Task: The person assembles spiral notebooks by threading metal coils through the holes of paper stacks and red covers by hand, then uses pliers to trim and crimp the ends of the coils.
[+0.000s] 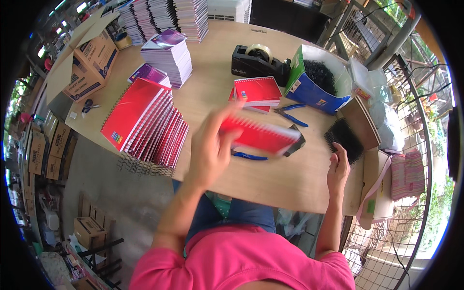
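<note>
Our left hand [212, 145] grips a red notebook [263, 137] by its left end, too blurred to read. Just beyond that grip lie small red notebooks [258, 89]; left of it, a taller red stack [145, 113]; both bear multicoloured logos. To its right, our right hand [338, 166] curls loosely beside black coils [345, 137]; whether it holds any, we cannot tell. Beyond, a blue-green box [307, 94] contains more.

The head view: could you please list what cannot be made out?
Head view, red notebook in the left hand: cover details lost to blur.
Head view, dark object behind it: partly covered by the notebook; kind unclear.
Head view, tall book stacks: tops cut off by the upper edge.
Head view, blue-green box: bottom hidden by its black contents.
</note>
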Demonstrator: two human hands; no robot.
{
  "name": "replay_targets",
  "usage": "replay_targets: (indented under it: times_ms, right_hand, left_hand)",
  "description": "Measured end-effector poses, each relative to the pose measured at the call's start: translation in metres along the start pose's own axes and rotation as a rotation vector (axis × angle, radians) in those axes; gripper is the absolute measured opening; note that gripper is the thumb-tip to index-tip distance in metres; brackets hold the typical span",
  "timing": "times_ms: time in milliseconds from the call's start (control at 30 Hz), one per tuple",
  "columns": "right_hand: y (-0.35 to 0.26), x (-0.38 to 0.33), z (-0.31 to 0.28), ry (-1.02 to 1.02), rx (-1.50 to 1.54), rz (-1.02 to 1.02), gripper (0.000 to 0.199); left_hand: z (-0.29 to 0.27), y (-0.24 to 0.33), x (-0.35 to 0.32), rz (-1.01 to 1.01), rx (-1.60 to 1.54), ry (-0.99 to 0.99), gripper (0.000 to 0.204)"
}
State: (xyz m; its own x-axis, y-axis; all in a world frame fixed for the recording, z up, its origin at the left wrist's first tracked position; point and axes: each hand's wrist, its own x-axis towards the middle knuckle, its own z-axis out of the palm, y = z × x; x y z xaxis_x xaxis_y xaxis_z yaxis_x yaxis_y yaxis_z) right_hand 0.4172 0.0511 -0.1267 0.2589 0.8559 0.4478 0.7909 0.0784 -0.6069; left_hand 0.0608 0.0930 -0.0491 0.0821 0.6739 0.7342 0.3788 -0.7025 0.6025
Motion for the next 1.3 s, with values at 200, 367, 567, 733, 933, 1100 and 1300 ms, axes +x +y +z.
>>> replay_targets:
  times_ms: [200,367,567,733,933,1100,1300]
  right_hand:
    - [-0.04,-0.035,0.029,-0.324,0.378,-0.06,0.032]
    - [-0.098,-0.058,0.059,-0.524,0.552,0.044,0.044]
    - [-0.105,-0.071,0.083,-0.428,0.58,-0.016,0.026]
    - [-0.1,-0.044,0.042,-0.512,0.396,-0.158,0.03]
    - [-0.092,-0.037,0.038,-0.56,0.357,-0.264,0.026]
    - [-0.093,-0.037,0.04,-0.568,0.404,-0.372,0.027]
    - [-0.088,-0.037,0.041,-0.56,0.524,-0.345,0.026]
  left_hand:
    - [-0.002,-0.03,-0.141,-0.276,0.024,-0.022,0.043]
    - [0.008,-0.03,-0.144,-0.282,-0.018,-0.04,0.036]
    - [0.021,-0.021,-0.135,-0.228,0.065,0.025,0.023]
    - [0.024,-0.022,-0.14,-0.266,0.039,0.059,0.019]
    - [0.026,-0.022,-0.144,-0.265,0.029,0.062,0.016]
    - [0.026,-0.019,-0.144,-0.241,0.062,0.075,0.013]
    - [0.027,-0.017,-0.145,-0.265,0.062,0.093,0.012]
